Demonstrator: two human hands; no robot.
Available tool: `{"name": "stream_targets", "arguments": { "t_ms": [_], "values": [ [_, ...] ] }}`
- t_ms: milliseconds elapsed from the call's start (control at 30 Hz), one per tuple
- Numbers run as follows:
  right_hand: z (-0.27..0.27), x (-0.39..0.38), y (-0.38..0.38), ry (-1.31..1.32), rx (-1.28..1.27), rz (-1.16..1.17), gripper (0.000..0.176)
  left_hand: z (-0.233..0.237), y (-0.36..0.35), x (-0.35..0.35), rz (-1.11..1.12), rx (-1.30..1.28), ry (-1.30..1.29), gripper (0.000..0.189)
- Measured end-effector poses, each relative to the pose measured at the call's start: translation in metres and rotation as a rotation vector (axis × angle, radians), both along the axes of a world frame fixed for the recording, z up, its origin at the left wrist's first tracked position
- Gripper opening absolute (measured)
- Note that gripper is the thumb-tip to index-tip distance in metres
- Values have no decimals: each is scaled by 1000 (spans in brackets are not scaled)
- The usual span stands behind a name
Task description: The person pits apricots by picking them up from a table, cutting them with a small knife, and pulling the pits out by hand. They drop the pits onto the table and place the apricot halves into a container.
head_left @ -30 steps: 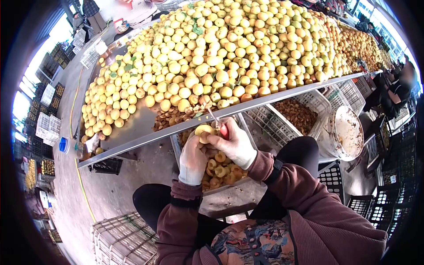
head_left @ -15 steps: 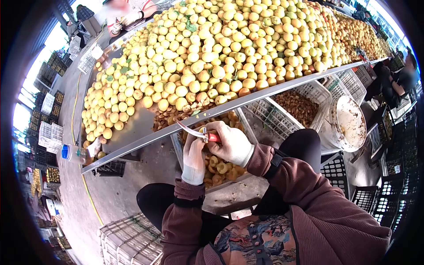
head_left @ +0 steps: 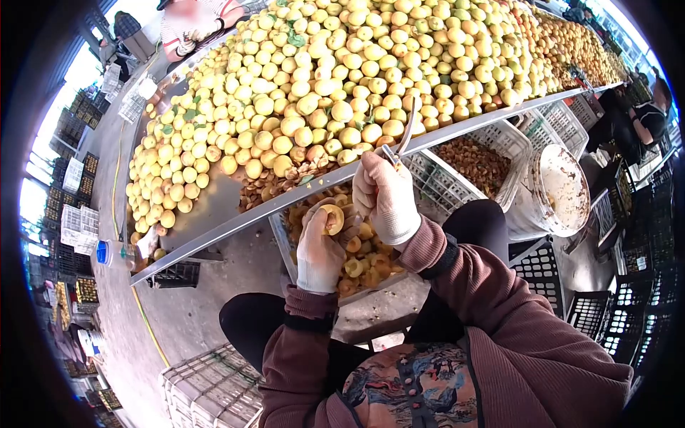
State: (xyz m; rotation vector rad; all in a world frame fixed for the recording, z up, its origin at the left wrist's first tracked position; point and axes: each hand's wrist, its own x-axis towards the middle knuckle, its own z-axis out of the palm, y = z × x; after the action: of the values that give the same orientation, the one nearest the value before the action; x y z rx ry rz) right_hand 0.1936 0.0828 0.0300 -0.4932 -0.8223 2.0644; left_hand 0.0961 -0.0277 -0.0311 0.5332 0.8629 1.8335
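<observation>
In my gloved left hand (head_left: 318, 251) is a cut apricot piece (head_left: 333, 220), its hollow side showing, held above a crate (head_left: 282, 246) of halved apricots (head_left: 357, 265). My gloved right hand (head_left: 389, 196) is closed round a curved knife (head_left: 409, 130); its thin blade points up past the table's metal rim (head_left: 335, 175), and the fist hides its handle. Just beyond the rim, a large heap of whole yellow apricots (head_left: 342, 85) covers the metal table. Brown apricot scraps (head_left: 267, 191) lie along the near edge.
To the right stand a white crate (head_left: 510, 139) of brown scraps and a stained white bucket (head_left: 560, 189). A slatted crate (head_left: 210, 389) is at lower left, and a blue-capped container (head_left: 114, 253) stands at the table's left corner. Other people sit across the table and at far right.
My right hand has moved up and right, away from the left, and the knife blade has swung from pointing left to pointing up. The apricot piece in my left hand is now visible.
</observation>
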Motion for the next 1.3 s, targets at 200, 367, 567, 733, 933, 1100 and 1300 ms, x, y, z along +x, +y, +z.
{"name": "stream_targets", "arguments": {
  "t_ms": [200,367,567,733,933,1100,1300],
  "values": [
    [8,-2,3,90,64,-109,32,20,11,19,158,-258,1193,25],
    [16,-1,-2,-12,115,-148,37,29,11,26,179,-258,1201,19],
    [15,-3,-7,35,72,-57,35,13,11,26,188,-273,984,48],
    [13,-5,-9,18,165,-41,33,-4,15,24,314,-144,1158,47],
    [0,-19,3,-189,77,-346,35,-6,23,40,263,-228,433,33],
    [7,-7,8,-85,-54,-167,30,-11,28,45,238,-199,475,33],
    [7,-3,1,-36,76,3,23,-3,18,34,166,-156,588,26]
  ]
}}
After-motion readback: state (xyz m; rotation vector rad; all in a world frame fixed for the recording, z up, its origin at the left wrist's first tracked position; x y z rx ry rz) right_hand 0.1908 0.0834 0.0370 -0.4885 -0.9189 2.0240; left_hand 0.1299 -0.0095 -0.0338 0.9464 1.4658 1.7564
